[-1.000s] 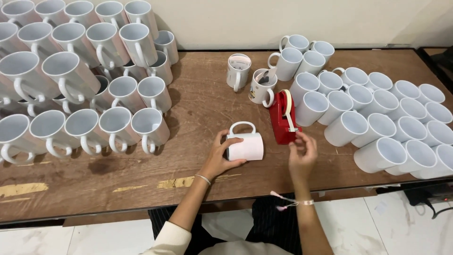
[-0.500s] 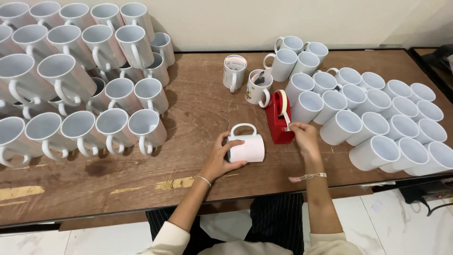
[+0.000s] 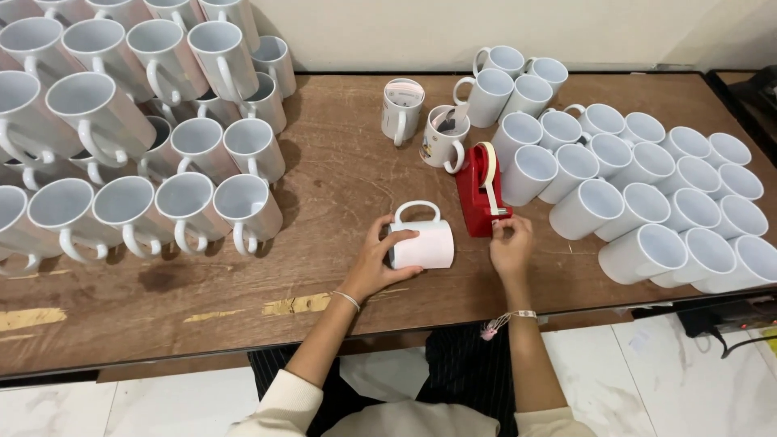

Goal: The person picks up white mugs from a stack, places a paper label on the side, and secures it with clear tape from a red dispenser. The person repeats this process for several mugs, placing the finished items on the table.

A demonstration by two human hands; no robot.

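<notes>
We see the left hand (image 3: 380, 263) wrapped around a white mug (image 3: 421, 241) lying on its side mid-table, handle pointing away, fingers curled onto its paper-covered wall. The right hand (image 3: 511, 247) sits at the front end of the red tape dispenser (image 3: 477, 191), fingers pinched narrow at the cutter; we can't tell if tape is between them. Dispenser stands just right of the mug, not touching. Stacked white mugs (image 3: 154, 121) crowd the wooden table (image 3: 340, 170) on the left, and more mugs lying on their sides (image 3: 647, 186) on the right.
</notes>
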